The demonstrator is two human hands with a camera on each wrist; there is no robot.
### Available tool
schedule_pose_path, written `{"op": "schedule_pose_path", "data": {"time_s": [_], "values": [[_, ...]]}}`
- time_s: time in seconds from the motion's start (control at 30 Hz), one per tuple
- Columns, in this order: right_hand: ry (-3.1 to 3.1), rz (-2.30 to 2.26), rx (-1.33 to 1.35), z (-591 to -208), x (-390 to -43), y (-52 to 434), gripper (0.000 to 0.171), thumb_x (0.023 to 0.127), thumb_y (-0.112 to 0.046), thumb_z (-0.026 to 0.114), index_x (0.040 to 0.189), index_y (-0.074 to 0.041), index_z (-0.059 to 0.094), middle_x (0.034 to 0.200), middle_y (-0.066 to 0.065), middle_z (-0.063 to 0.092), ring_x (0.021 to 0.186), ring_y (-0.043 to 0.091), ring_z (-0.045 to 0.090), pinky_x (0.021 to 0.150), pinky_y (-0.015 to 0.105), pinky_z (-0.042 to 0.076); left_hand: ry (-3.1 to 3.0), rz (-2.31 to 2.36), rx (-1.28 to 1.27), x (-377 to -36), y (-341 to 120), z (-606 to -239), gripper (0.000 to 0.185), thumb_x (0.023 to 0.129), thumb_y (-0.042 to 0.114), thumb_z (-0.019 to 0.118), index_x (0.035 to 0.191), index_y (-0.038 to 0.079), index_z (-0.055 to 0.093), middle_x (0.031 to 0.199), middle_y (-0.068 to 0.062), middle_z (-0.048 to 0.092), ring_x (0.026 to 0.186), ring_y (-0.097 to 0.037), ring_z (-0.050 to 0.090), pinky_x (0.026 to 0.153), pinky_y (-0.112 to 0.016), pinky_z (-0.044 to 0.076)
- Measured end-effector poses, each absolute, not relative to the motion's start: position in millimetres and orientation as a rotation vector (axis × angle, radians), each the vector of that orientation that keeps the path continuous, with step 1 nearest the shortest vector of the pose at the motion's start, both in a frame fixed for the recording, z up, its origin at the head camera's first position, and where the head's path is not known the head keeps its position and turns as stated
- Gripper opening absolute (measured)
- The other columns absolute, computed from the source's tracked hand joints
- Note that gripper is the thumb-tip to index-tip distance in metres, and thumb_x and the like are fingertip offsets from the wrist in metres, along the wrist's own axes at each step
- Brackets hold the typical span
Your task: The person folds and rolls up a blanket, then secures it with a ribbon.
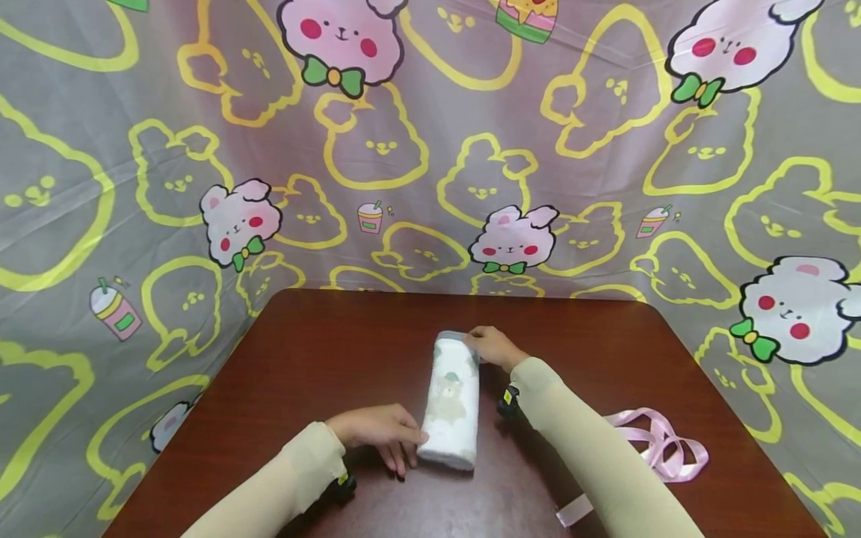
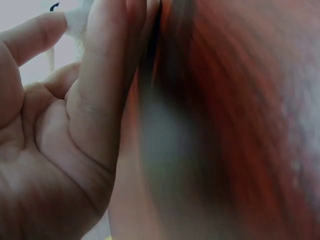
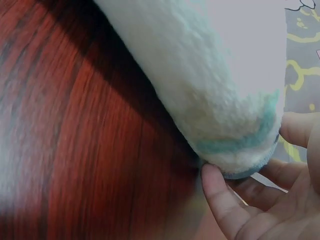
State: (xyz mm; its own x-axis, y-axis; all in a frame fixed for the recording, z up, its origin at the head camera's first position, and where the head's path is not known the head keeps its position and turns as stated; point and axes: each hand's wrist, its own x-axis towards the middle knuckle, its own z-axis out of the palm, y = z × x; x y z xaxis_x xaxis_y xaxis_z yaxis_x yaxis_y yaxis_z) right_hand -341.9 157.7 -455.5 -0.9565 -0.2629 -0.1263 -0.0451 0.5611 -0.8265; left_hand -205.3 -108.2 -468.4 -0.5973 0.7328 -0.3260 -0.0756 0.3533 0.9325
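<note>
A white towel [image 1: 452, 430], folded into a long narrow bundle with a bear print and a grey-blue far edge, lies lengthwise on the table. At its near left corner my left hand [image 1: 383, 432] pinches the fabric, thumb on top. In the left wrist view, only a bit of the white towel [image 2: 78, 22] shows beyond the thumb, and the fingers' tips are partly hidden. My right hand [image 1: 496, 347] grips the far end. The right wrist view shows the towel's rounded end [image 3: 235, 117] with a green stripe, held between the thumb and fingers [image 3: 215, 185].
A loose pink ribbon [image 1: 679, 456] lies in loops at the right of the brown table [image 1: 323, 351], partly behind the right sleeve. Its short end [image 1: 574, 511] comes out on the sleeve's near side. A cartoon-print curtain [image 1: 430, 179] hangs around the table's back and sides.
</note>
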Motion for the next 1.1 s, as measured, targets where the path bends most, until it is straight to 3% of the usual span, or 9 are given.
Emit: {"op": "schedule_pose_path", "data": {"time_s": [0.8, 1.1], "values": [[2.593, -1.323, -0.285, -453.0, -346.7, 151.0, 0.044, 0.101, -0.031, 0.052, 0.128, 0.004, 0.055, 0.119, 0.017, 0.059, 0.102, 0.028, 0.059, 0.078, 0.04, 0.054, 1.9, 1.3, 0.59, -200.3, -95.9, -464.6, 0.04, 0.098, 0.032, 0.058, 0.089, -0.006, 0.065, 0.077, -0.02, 0.069, 0.06, -0.027, 0.068, 0.055, -0.039, 0.056], [2.572, -1.319, -0.276, -447.4, -333.4, 189.9, 0.042, 0.101, -0.03, 0.053, 0.13, 0.002, 0.053, 0.121, 0.019, 0.059, 0.104, 0.034, 0.06, 0.084, 0.045, 0.052, 1.964, 1.275, 0.642, -202.0, -105.0, -449.5, 0.035, 0.099, 0.026, 0.058, 0.091, -0.007, 0.066, 0.07, -0.016, 0.067, 0.058, -0.025, 0.067, 0.054, -0.039, 0.056]]}}
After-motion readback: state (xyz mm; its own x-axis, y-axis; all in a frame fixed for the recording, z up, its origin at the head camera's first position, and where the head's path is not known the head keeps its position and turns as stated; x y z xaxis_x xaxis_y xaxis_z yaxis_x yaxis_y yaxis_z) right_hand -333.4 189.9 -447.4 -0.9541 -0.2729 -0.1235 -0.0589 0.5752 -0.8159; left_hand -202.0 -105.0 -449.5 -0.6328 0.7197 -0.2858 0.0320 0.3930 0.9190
